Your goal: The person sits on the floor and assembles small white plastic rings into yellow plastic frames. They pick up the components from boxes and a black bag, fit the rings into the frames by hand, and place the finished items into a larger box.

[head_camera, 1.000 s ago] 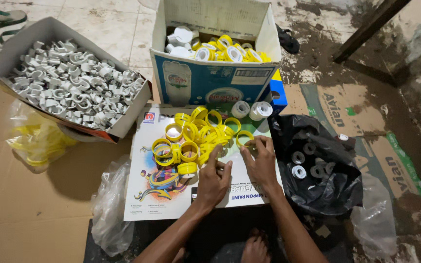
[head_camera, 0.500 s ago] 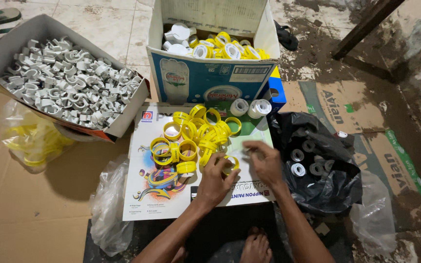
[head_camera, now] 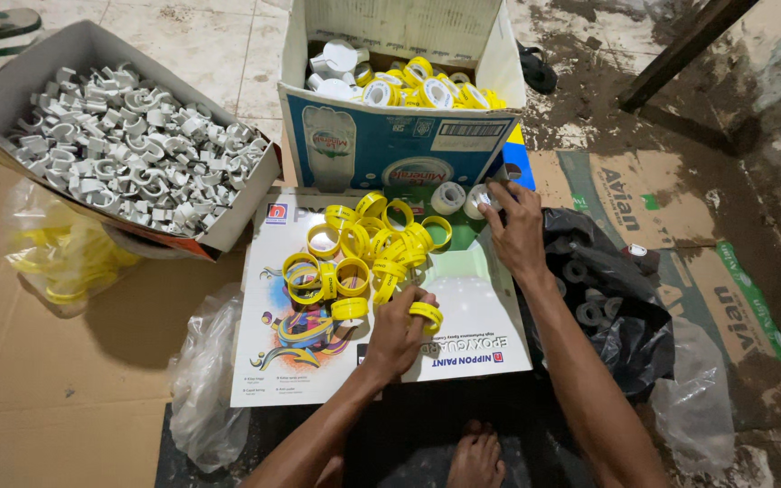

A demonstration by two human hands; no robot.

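A bare foot (head_camera: 474,455) shows at the bottom edge, cut off by the frame, between the person's two forearms. Just above it the left hand (head_camera: 397,327) is curled loosely around a single yellow plastic ring (head_camera: 426,314), pinched at its fingertips over the lower part of a glossy printed cardboard sheet (head_camera: 463,352), whose near half lies mostly bare. The loose heap of yellow plastic rings (head_camera: 363,248) sits just beyond, near the sheet's far left; they overlap too much for an exact count, but there are roughly twenty. The right hand (head_camera: 515,230) reaches farther out, fingers bent down onto one of two small white tape rolls (head_camera: 478,201) at the sheet's far edge; whether it grips the roll cannot be told. A black plastic bag (head_camera: 603,298) of grey rings lies just beside the right forearm, partly hidden by it. Clear plastic bags (head_camera: 205,380) crowd the sheet's left corner. Beyond stand two boxes: a blue-printed cardboard box (head_camera: 390,149) holding finished yellow-and-white rolls, and a grey cardboard box (head_camera: 228,226) heaped with uncountable white plastic clips (head_camera: 128,163). Brown flattened cardboard (head_camera: 29,398) lies at left.
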